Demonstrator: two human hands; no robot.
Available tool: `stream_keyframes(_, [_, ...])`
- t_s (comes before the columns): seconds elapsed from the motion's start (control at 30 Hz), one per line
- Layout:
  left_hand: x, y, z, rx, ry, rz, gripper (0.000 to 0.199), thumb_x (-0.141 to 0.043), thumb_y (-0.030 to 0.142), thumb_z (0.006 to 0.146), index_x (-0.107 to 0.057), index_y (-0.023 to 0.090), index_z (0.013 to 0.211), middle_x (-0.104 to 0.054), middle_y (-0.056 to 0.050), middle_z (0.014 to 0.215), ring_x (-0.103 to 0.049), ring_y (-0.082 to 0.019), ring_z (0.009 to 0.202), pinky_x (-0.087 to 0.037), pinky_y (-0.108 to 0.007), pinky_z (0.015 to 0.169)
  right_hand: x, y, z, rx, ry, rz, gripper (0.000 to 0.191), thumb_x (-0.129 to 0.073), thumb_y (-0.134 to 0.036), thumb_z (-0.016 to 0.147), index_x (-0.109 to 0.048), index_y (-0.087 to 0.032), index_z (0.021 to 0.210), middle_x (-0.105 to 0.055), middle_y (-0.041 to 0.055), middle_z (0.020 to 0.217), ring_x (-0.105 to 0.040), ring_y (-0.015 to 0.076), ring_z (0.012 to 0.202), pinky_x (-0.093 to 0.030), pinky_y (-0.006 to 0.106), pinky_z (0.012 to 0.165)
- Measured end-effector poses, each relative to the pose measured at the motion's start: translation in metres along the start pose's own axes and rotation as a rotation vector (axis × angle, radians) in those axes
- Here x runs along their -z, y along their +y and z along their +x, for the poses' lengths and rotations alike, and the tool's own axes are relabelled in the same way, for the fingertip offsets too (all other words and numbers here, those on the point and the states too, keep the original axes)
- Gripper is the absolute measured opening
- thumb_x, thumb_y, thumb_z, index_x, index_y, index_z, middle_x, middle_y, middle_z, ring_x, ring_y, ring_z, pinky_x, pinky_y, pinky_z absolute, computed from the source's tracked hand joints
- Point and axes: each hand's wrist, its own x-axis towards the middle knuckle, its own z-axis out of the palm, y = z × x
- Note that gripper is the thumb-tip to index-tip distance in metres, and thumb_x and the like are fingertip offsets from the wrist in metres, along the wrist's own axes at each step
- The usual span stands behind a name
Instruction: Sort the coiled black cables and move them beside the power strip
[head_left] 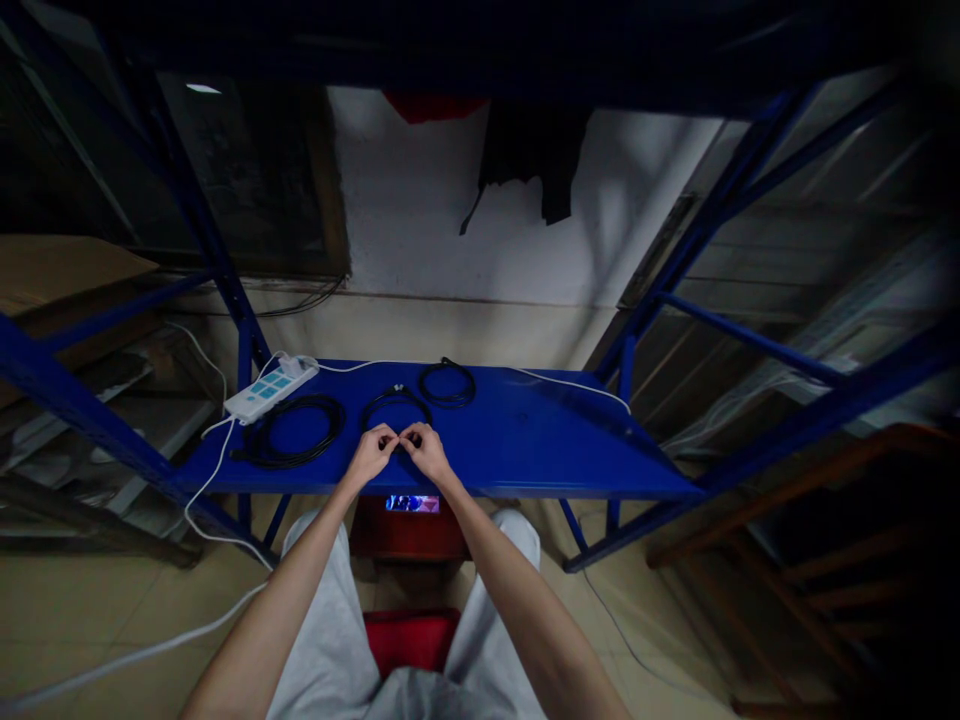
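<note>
A coiled black cable lies on the blue shelf near its front edge. My left hand and my right hand meet at the near side of this coil, thumbs and fingers pinched together on it, fingertips almost touching. A small light piece shows at the far side of the loop. Left of my hands lies a larger black cable coil, and a smaller black coil sits behind and to the right.
The blue shelf has upright posts at both sides. A white power strip with white cords lies at the back left. Below the front edge, a lit screen rests on a red stool.
</note>
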Motion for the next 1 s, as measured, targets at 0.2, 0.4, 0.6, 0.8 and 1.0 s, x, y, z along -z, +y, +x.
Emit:
stream_keyframes(0.2, [0.000,0.002,-0.001,-0.001,0.024,-0.023,0.018,-0.057,0.022,0.089,-0.068,0.017,0.077,-0.065,-0.003,0.081,-0.058,-0.015,0.074,-0.043,-0.027,0.069,0.001,0.001,0.000,0.015,0.002,0.038,0.005,-0.063,-0.023,0.086,-0.068,-0.022,0.086,-0.065,0.0014,0.085,-0.055,0.0169,0.078,-0.042,0.027,0.074])
stream_keyframes(0.4, [0.001,0.001,-0.001,-0.024,0.032,-0.026,0.014,-0.059,0.023,0.087,-0.066,0.017,0.076,-0.063,-0.003,0.079,-0.059,-0.015,0.073,-0.045,-0.026,0.070,0.000,0.001,0.000,0.012,0.015,0.016,0.008,-0.060,-0.023,0.088,-0.066,-0.021,0.083,-0.062,0.0012,0.082,-0.055,0.0170,0.077,-0.042,0.026,0.073])
stream_keyframes(0.6, [0.001,0.002,-0.001,-0.031,0.059,-0.045,0.012,-0.059,0.023,0.086,-0.065,0.017,0.077,-0.064,-0.003,0.080,-0.059,-0.015,0.074,-0.046,-0.027,0.071,-0.003,0.003,0.000,-0.003,0.012,-0.050,0.010,-0.057,-0.019,0.087,-0.064,-0.021,0.080,-0.063,0.0020,0.083,-0.057,0.0174,0.080,-0.041,0.026,0.072])
stream_keyframes(0.8, [0.004,-0.006,0.001,0.007,0.080,-0.139,0.012,-0.064,0.025,0.084,-0.067,0.017,0.076,-0.066,-0.004,0.082,-0.060,-0.015,0.074,-0.046,-0.027,0.069,-0.007,0.000,-0.002,-0.021,0.037,-0.158,0.009,-0.058,-0.017,0.086,-0.061,-0.020,0.079,-0.063,0.0028,0.084,-0.056,0.0177,0.080,-0.039,0.028,0.073])
stream_keyframes(1.0, [0.000,-0.010,0.003,0.020,0.058,-0.061,0.010,-0.061,0.020,0.084,-0.066,0.017,0.076,-0.063,-0.003,0.081,-0.059,-0.015,0.074,-0.045,-0.028,0.070,-0.005,0.003,-0.002,-0.015,0.031,-0.130,0.009,-0.056,-0.017,0.086,-0.061,-0.021,0.080,-0.063,0.0026,0.085,-0.056,0.0175,0.080,-0.039,0.028,0.074])
